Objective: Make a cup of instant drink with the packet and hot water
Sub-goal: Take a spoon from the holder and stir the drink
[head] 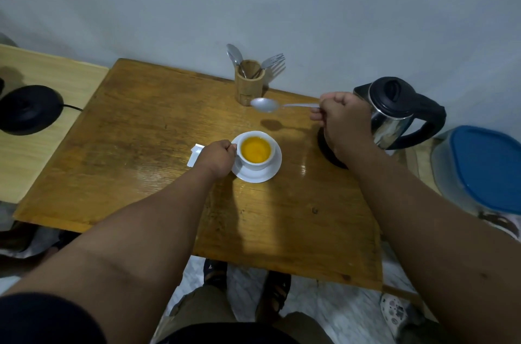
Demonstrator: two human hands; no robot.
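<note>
A white cup (255,163) filled with orange liquid stands on a white saucer (272,171) in the middle of the wooden table (158,146). My left hand (218,157) grips the cup's handle on its left side. My right hand (342,120) holds a metal spoon (266,105) by its handle, level in the air beyond and to the right of the cup, bowl pointing left. A white packet (195,154) lies flat on the table, partly hidden behind my left hand. The steel kettle (394,112) with black lid and handle stands behind my right hand.
A wooden holder (249,84) with spoons and forks stands at the table's far edge by the wall. A black kettle base (28,108) sits on a lighter side table at left. A container with a blue lid (485,168) is at right.
</note>
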